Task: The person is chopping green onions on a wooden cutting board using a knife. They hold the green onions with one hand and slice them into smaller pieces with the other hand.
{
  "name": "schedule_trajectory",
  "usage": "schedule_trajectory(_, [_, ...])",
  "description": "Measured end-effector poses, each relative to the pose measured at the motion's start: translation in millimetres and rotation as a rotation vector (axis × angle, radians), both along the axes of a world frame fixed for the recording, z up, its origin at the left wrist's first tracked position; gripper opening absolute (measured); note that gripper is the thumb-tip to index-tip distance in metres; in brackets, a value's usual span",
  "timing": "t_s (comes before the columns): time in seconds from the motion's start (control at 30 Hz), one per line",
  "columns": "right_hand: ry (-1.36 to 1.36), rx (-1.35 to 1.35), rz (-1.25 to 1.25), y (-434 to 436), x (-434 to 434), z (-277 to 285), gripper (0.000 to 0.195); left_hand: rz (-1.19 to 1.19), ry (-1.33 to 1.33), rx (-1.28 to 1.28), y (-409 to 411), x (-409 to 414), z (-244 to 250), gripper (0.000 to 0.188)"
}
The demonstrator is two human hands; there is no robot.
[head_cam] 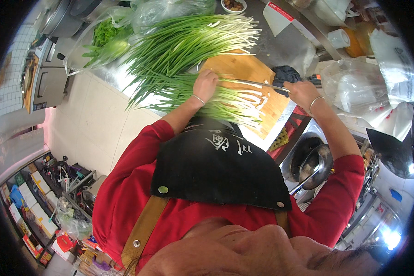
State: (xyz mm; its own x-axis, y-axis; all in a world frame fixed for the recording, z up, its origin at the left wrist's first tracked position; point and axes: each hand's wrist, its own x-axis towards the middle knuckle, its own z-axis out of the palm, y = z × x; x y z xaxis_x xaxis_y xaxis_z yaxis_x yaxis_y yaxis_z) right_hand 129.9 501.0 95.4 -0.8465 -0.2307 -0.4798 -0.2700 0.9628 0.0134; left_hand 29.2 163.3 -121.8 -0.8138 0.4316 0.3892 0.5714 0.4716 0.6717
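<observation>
My left hand [206, 84] rests on a layer of green onions [234, 103] spread over a wooden cutting board [248, 67], its fingers bent at the upper edge of the stalks. In my right hand [302, 92] is the handle of a knife [258, 84], its narrow-looking blade reaching left across the board towards my left hand. Small white pieces lie on the board near the white ends of the stalks. A larger heap of green onions [193, 41] lies beyond the board, white ends to the right.
A clear bag with leafy greens [107, 34] lies at the upper left. A small white bowl [234, 6] of brown food stands at the back. A dark cloth [286, 77] is by the board's right edge. A wok [315, 167] stands to the lower right.
</observation>
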Motion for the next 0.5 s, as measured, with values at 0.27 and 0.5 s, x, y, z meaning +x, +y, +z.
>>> schedule_trajectory(0.27, [0.026, 0.026, -0.037, 28.2, 36.3, -6.7, 0.016, -0.001, -0.03, -0.019, -0.6, 0.8, 2.2, 0.005])
schedule_trajectory(0.5, [0.042, 0.083, -0.047, 45.1, 58.5, 3.7, 0.016, -0.001, -0.01, -0.128, -0.5, 0.0, 7.5, 0.003])
